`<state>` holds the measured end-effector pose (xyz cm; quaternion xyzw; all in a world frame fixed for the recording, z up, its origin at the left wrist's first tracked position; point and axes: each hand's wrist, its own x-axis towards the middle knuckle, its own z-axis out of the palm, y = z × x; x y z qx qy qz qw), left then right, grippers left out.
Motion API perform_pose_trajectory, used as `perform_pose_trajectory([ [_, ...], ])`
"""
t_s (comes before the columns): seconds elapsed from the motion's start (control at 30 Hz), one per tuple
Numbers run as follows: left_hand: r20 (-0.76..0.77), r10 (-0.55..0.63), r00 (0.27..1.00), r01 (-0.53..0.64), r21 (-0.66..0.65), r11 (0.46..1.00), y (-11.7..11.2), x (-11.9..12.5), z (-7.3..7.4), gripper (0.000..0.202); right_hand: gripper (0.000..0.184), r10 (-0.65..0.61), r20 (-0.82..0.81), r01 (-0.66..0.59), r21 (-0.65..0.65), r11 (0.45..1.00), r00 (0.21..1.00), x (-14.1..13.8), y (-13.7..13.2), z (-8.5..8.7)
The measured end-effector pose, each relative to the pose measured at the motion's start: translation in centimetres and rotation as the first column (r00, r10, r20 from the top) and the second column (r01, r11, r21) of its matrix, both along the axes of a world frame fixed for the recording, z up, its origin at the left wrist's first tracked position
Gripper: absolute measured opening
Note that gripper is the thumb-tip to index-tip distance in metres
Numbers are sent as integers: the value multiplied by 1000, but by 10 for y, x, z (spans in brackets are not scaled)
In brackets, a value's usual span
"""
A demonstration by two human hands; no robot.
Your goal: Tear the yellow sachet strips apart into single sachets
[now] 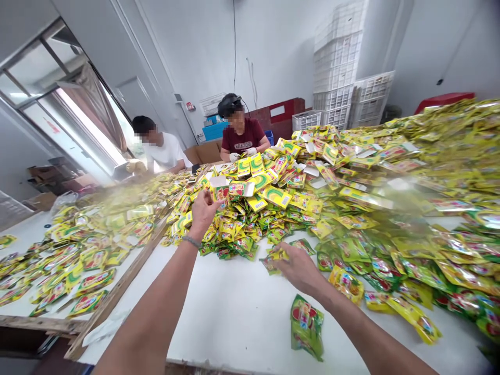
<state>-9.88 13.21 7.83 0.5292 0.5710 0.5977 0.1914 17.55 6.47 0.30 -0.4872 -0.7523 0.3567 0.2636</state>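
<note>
My left hand (203, 212) reaches forward into a big heap of yellow-green sachets (297, 208) and grips a small open carton (221, 189) at the heap's near edge. My right hand (297, 268) is lower and nearer, its fingers closed on a few sachets (275, 257) picked from the pile's front. One loose green sachet (307, 325) lies on the white table (234, 307) under my right forearm. A bracelet is on my left wrist.
Two other people (242, 136) sit at the far end of the table, handling sachets. A second table (35, 232) on the left holds more sachets behind a wooden rail (117, 297). White crates (339, 62) are stacked by the back wall.
</note>
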Motion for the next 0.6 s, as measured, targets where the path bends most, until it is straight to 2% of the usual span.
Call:
perform_pose_trajectory([
  [0.1, 72, -51, 996, 55, -52, 997, -45, 25, -10, 42, 19, -49, -86, 48, -14, 999, 995, 5, 4, 2],
  [0.2, 180, -199, 963, 241, -251, 938, -86, 54, -36, 41, 25, -58, -316, 46, -45, 998, 947, 11, 8, 3],
  [0.3, 222, -255, 941, 323, -364, 874, -111, 75, -66, 36, 35, -130, -521, 127, -42, 991, 844, 14, 12, 3],
  [0.37, 271, -266, 925, 355, -369, 859, -118, 82, -82, 34, 37, -174, -499, 172, -52, 984, 849, 14, 14, 1],
  [0.43, 342, -269, 901, 389, -356, 850, -118, 83, -92, 35, 35, -162, -380, 156, -46, 987, 911, 14, 15, 0],
  [0.5, 401, -272, 875, 423, -359, 832, -117, 81, -98, 36, 32, -101, -264, 91, -50, 995, 959, 14, 15, -1],
  [0.6, 433, -286, 855, 462, -384, 800, -116, 80, -102, 37, 25, 2, -184, -15, -69, 998, 983, 14, 15, -1],
])
